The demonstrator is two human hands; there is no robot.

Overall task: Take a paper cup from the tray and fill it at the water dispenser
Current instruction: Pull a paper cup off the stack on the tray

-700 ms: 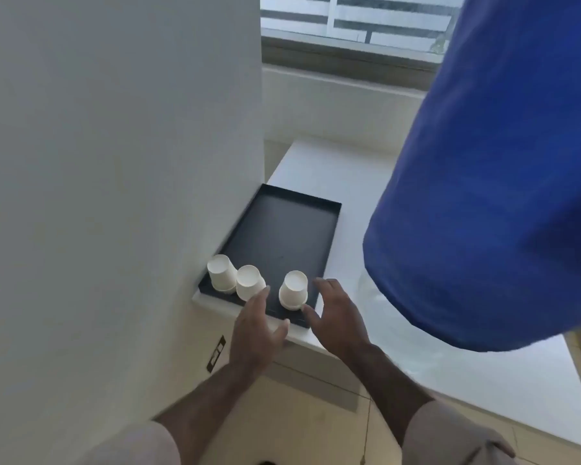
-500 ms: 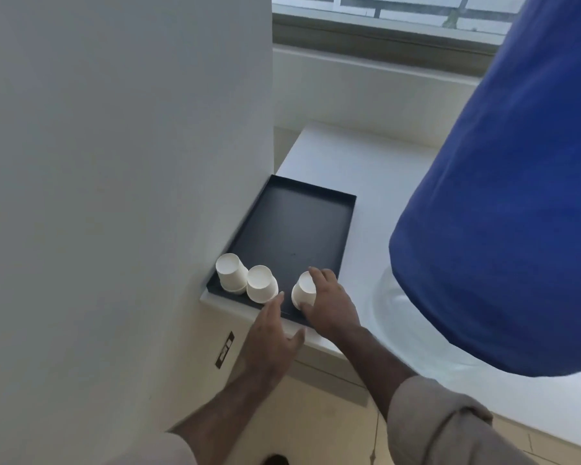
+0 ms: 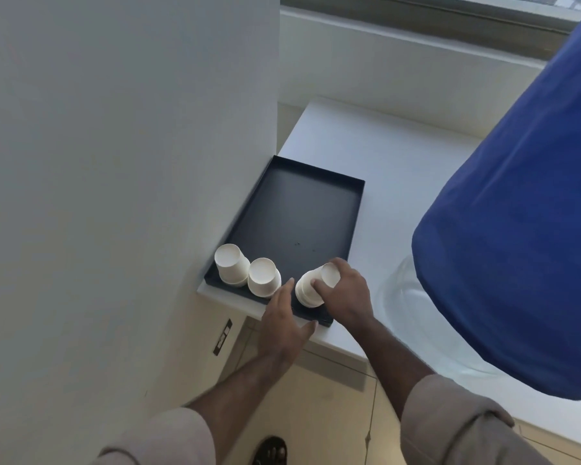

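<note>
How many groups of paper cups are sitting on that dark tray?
3, all upside down along the tray's near edge: one stack by the wall, one beside it, and one tilted in the right hand. How many cups are nested in each stack cannot be told.

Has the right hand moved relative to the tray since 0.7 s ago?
Yes. The right hand moved left over the near rim of the black tray and now grips the rightmost paper cup, tilting it.
</note>
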